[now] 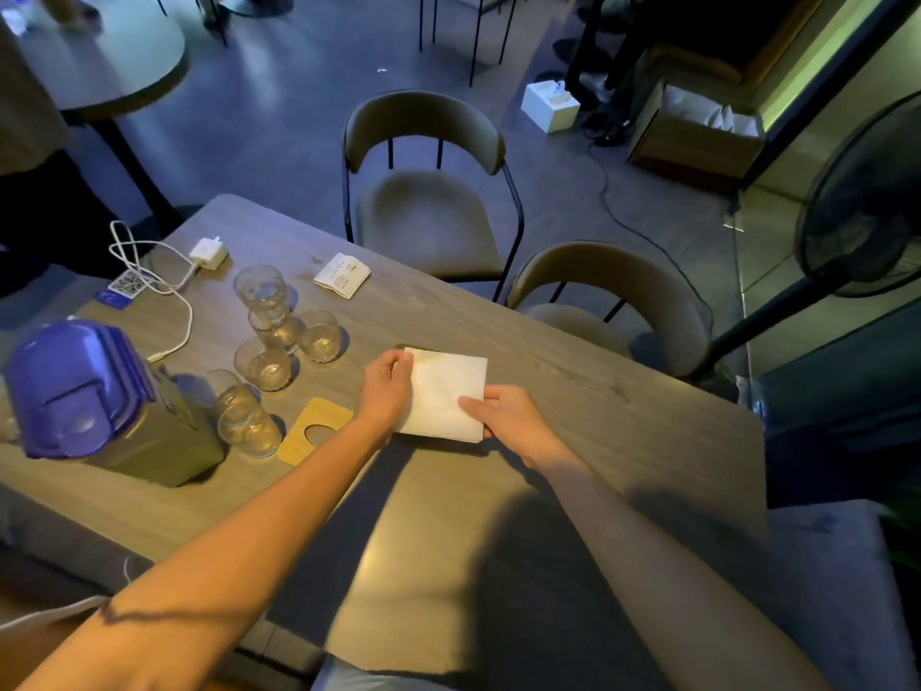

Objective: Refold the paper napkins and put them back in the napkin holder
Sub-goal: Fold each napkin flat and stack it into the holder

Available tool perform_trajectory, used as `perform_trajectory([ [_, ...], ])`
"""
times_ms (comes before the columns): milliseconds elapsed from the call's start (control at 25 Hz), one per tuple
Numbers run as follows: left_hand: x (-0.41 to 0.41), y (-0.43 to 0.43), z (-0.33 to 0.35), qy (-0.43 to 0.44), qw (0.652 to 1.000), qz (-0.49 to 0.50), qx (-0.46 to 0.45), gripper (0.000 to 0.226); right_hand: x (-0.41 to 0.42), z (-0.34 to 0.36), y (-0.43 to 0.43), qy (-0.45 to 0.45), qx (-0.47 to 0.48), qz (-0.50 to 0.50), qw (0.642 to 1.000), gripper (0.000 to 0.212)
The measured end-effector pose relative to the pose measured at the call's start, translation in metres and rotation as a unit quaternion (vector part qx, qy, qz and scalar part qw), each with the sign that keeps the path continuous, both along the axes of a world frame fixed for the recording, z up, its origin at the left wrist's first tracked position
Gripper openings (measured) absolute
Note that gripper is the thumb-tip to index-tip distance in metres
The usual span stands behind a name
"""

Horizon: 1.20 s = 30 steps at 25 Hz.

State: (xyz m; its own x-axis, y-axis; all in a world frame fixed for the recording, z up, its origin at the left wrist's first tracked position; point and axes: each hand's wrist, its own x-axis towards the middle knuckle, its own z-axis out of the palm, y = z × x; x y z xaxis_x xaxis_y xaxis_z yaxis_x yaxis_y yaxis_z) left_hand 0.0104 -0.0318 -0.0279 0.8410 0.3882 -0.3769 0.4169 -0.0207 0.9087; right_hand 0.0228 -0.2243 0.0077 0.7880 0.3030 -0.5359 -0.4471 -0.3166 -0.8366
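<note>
napkin [443, 391] is at the centre of the table [598, 406]: your left hand [386, 386] curls round its 9 o'clock edge, your right hand [503, 416] pinches the 5 o'clock corner, thumb on top, likely squaring the fold.

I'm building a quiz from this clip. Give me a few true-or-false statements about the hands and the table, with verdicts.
1. Both hands hold the white napkin. True: the left hand pinches its left edge, the right hand its near right corner.
2. The pitcher has a red lid. False: the lid is purple.
3. The glasses stand left of the napkin. True.
4. The white charger lies at the table's near edge. False: it lies on the far side, beyond the glasses.
</note>
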Motion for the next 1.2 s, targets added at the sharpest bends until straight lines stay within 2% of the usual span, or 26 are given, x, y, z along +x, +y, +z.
perform_trajectory([
  [80,0.006,0.008,0.002,-0.013,0.999,-0.003,0.053,0.026,0.009,-0.002,0.01,-0.003,-0.021,-0.002,1.0,0.022],
  [200,0.014,0.021,0.002,-0.031,0.984,-0.039,0.17,0.03,0.021,-0.006,0.022,-0.029,-0.11,0.026,0.993,0.021],
  [400,0.023,0.042,-0.002,-0.019,0.959,-0.099,0.264,0.023,0.025,-0.031,0.033,-0.102,-0.258,0.072,0.958,0.046],
  [520,0.021,0.049,-0.01,-0.022,0.948,-0.121,0.292,0.025,0.025,-0.037,0.034,-0.14,-0.272,0.079,0.949,0.049],
  [800,0.029,0.04,-0.021,-0.032,0.927,-0.112,0.356,0.026,0.024,-0.036,0.044,-0.196,-0.291,0.041,0.936,0.037],
  [920,0.029,0.046,-0.026,-0.039,0.875,-0.187,0.446,0.027,0.026,-0.038,0.046,-0.213,-0.317,0.058,0.922,0.034],
  [1000,0.028,0.048,-0.029,-0.036,0.841,-0.231,0.488,0.037,0.027,-0.039,0.047,-0.231,-0.332,0.086,0.911,0.028],
  [1040,0.027,0.048,-0.029,-0.034,0.835,-0.241,0.494,0.044,0.027,-0.038,0.048,-0.245,-0.339,0.101,0.903,0.026],
  [1120,0.024,0.047,-0.029,-0.034,0.84,-0.243,0.484,0.052,0.026,-0.037,0.049,-0.274,-0.359,0.125,0.883,0.021],
  [1200,0.022,0.047,-0.031,-0.041,0.846,-0.247,0.471,0.045,0.026,-0.038,0.051,-0.288,-0.379,0.139,0.868,0.019],
])
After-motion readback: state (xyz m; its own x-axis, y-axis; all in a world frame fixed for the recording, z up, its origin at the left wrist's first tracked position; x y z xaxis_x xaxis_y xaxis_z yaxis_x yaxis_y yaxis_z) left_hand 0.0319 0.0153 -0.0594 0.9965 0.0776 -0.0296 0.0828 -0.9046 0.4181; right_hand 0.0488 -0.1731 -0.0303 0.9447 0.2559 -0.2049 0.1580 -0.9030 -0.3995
